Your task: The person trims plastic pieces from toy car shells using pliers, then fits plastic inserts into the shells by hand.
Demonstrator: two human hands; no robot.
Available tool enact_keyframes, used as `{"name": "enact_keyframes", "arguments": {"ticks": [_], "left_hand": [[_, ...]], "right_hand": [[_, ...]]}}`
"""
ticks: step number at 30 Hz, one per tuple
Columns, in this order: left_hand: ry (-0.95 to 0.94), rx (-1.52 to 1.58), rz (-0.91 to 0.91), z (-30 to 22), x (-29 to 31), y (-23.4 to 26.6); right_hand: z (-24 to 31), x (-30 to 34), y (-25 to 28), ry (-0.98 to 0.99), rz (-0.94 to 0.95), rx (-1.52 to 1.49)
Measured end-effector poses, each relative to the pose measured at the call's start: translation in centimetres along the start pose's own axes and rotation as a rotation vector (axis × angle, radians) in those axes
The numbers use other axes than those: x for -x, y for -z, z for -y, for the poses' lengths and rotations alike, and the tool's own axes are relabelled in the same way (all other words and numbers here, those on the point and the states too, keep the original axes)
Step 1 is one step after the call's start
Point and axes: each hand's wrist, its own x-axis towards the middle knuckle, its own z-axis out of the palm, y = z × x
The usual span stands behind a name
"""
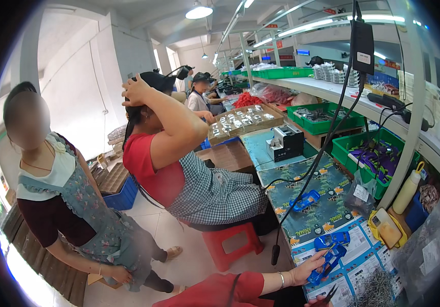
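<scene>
My left hand (307, 272), in a red sleeve with a thin bracelet, reaches over the bench and grips a blue toy car shell (327, 261). A second blue car (333, 238) lies just beyond it, and a third (304, 200) sits farther along the printed mat. Only a sliver of my right hand (318, 303) shows at the bottom edge, next to a thin dark tool (331, 294). Whether it grips the tool is hidden.
A heap of small metal pins (376, 289) lies right of my hands. A black cable with a hanging driver (275, 253) drops at the bench edge. Green bins (350, 146), a yellow bottle (408, 190) and a yellow-cased phone (386, 228) line the bench. A seated person (194, 174) and a standing person (71, 204) are at left.
</scene>
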Motion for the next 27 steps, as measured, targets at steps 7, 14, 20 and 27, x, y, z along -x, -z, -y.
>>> {"name": "enact_keyframes", "arguments": {"ticks": [7,14,20,27], "left_hand": [[-0.008,-0.04,0.0,-0.4,-0.4,-0.4],[0.01,-0.072,-0.004,-0.4,-0.7,0.1],[-0.023,-0.021,-0.066,-0.7,0.1,-0.4],[-0.047,-0.169,0.015,0.9,-1.2,0.4]], "right_hand": [[-0.6,-0.9,3.9,0.087,-0.025,-0.05],[-1.2,-1.3,3.6,0.083,-0.192,-0.032],[-0.7,-1.4,2.2,0.005,-0.265,0.037],[-1.3,-0.5,4.7,0.074,-0.123,-0.032]]}}
